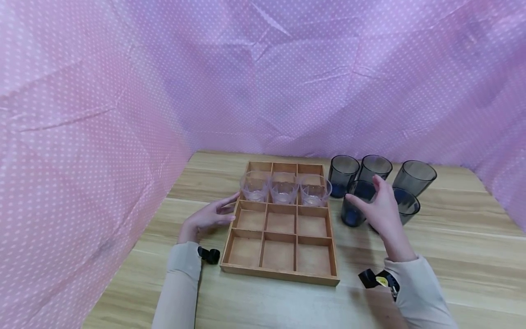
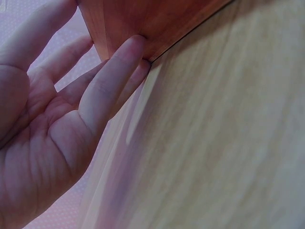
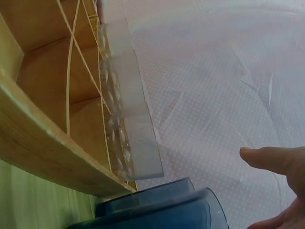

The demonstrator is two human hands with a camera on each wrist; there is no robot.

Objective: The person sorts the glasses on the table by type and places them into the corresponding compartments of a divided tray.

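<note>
Tray: three clear cups | left grip relaxed against it | right grip wide, empty

Pale cream long sleeves; black wrist cameras; yellow label beside right one; hands bare.

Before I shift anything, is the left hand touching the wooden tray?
Touching: the left wrist view shows the left hand with its fingers against the side of the wooden tray.

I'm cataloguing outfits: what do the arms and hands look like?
The left sleeve and right sleeve are plain pale beige. The left wrist device and right wrist device are black, the latter with a yellow patch. Left hand and right hand are ungloved.
</note>
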